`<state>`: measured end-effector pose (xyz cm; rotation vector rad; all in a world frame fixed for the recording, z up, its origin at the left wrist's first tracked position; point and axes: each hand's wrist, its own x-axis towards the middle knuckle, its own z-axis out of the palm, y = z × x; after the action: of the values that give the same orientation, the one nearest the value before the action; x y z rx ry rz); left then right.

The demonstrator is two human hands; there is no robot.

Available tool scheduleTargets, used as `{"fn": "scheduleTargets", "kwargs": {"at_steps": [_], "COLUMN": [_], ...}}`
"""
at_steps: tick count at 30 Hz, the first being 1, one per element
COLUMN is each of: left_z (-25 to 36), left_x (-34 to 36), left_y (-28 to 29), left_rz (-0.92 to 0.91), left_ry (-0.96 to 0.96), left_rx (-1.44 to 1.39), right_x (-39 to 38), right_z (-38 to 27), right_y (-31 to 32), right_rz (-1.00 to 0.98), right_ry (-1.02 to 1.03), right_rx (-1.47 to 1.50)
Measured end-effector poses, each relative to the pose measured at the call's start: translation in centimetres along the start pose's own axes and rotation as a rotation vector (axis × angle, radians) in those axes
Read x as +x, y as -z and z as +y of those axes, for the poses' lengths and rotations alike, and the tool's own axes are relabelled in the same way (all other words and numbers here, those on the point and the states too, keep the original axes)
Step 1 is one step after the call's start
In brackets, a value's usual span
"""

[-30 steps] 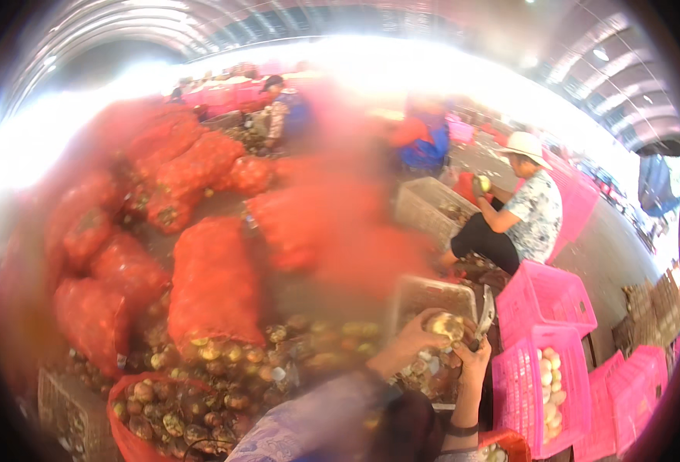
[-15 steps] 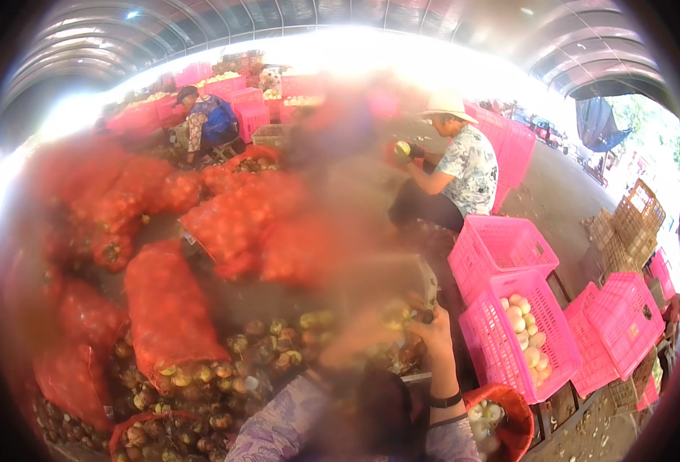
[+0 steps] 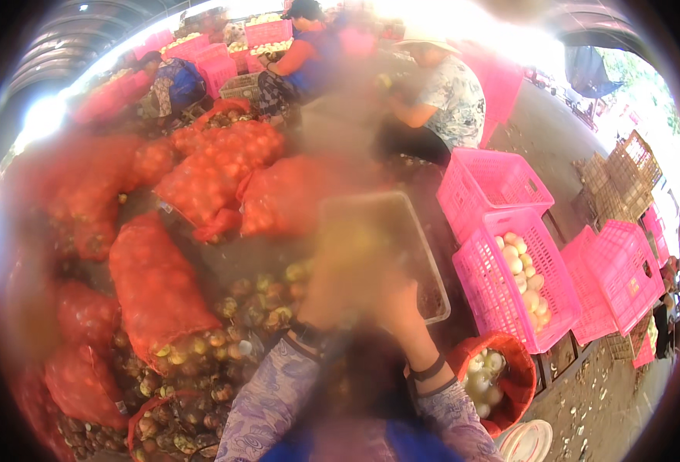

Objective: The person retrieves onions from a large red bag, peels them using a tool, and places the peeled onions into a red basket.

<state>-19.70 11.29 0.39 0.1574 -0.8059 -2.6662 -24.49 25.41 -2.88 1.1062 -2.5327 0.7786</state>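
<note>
My left hand and my right hand are close together over a shallow rectangular tray with a pale rim. A blurred patch of the picture covers my fingers, so whether they grip anything is hidden. Something yellowish shows hazily just beyond the hands, too smeared to name. To the left of my left hand lies a heap of unpeeled onions, brown and yellow. A red-lined round container holding peeled white onions stands to the right of my right forearm.
Full red mesh sacks lie at left, one spilling onions. Pink crates stand at right, one holding peeled onions. A round pale lid lies near right. Co-workers sit ahead; wicker-like crates are stacked far right.
The view has tilted downward, showing more of my forearms and the tray. My right hand, earlier raised at the tray's side with fingers apart, is now beside my left hand.
</note>
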Motion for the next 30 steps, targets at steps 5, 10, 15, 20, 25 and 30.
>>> {"fn": "scheduleTargets", "kwargs": {"at_steps": [5, 10, 15, 20, 25, 30], "left_z": [-1.3, -1.3, -0.7, 1.5, 0.8, 3.9], "left_x": [1.3, 1.4, -0.2, -0.5, -2.0, -3.8], "left_y": [1.5, 0.7, -3.0, -2.5, -2.9, -3.3], "left_rz": [0.205, 0.237, 0.149, 0.136, -0.018, -0.006], "left_ry": [-0.103, -0.154, -0.245, -0.313, -0.221, -0.116], "left_rx": [0.224, 0.328, 0.215, 0.514, 0.626, 0.721], "right_x": [-0.1, 0.4, 1.4, 0.0, 1.5, 1.4], "right_z": [0.2, 0.7, 0.7, 3.9, 0.4, 1.3], "right_y": [-2.7, -4.2, -2.5, -4.0, -1.2, -3.0], "right_rz": [0.057, 0.077, -0.05, -0.042, 0.132, 0.106], "right_ry": [0.098, -0.01, -0.104, -0.135, -0.072, -0.047], "right_rx": [-0.19, -0.098, -0.015, 0.221, 0.144, 0.07]}}
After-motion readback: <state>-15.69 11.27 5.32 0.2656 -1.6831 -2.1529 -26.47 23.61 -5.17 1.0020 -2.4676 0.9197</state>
